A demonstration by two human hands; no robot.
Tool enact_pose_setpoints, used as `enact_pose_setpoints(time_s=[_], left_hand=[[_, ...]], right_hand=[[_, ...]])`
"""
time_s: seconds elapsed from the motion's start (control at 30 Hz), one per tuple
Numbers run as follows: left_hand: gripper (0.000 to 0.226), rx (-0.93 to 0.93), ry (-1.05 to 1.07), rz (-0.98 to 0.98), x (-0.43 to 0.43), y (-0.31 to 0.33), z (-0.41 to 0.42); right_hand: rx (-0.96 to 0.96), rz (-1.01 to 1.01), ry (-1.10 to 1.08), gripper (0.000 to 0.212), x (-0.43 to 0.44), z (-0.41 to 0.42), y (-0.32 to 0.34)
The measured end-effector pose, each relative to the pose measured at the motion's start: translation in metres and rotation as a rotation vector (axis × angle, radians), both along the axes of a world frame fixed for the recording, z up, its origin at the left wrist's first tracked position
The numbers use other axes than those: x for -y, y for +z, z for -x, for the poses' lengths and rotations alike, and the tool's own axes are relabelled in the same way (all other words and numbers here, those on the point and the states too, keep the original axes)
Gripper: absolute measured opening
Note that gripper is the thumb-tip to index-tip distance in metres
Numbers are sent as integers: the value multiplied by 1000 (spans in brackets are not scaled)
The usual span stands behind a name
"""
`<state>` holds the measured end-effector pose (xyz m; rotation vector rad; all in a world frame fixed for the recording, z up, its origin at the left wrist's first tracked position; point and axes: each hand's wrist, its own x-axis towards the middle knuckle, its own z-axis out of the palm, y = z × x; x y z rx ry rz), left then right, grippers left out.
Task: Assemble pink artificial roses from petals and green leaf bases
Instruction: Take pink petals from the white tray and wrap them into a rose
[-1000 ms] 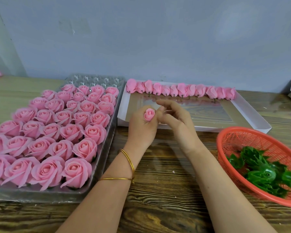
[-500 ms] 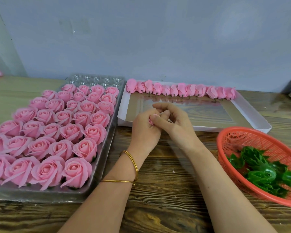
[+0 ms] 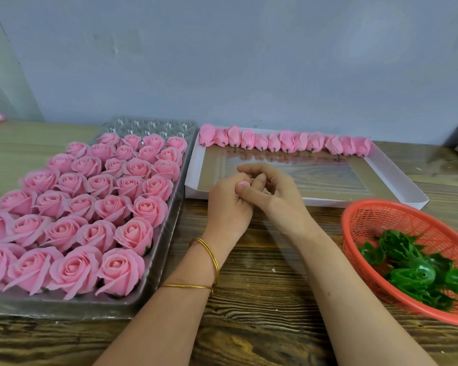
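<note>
My left hand [image 3: 226,207] grips a small pink rose bud [image 3: 243,184], and only the bud's top peeks out between the fingers. My right hand [image 3: 273,192] closes over it from the right, thumb and fingertips pinching the bud. Both hands hover above the wooden table in front of the white box [image 3: 397,186]. A row of several pink buds [image 3: 286,141] lines the box's far edge. Green leaf bases [image 3: 413,268] lie in the red basket [image 3: 365,220] at the right.
A clear plastic tray [image 3: 167,225] at the left holds several finished pink roses [image 3: 111,204], with empty cups at its far end. A grey wall stands behind the table. Bare wooden tabletop [image 3: 262,299] lies between my forearms.
The bud was in plain view in my left hand a second ago. My right hand has since closed in over it, hiding most of the bud, and both hands sit slightly lower.
</note>
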<state>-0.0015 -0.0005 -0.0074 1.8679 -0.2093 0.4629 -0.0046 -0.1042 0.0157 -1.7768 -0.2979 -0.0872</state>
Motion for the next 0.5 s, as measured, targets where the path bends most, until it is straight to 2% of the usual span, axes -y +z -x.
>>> enact_pose_setpoints(time_s=[0.13,0.33,0.4,0.5], left_hand=[[24,-11,-8,66,-1,2,-2],[32,93,89,39,-2,7,-1],[33,102,113,56,-3,7,-2],[34,91,101,111,-2,8,-2]], right_hand=[[-51,-119,-2,31,0,-1,-2],[-75,-316,-27,28,0,-7,-5],[-76,-319,-32,25,2,-9,-5],[-14,-194,24,30,3,-7,-9]])
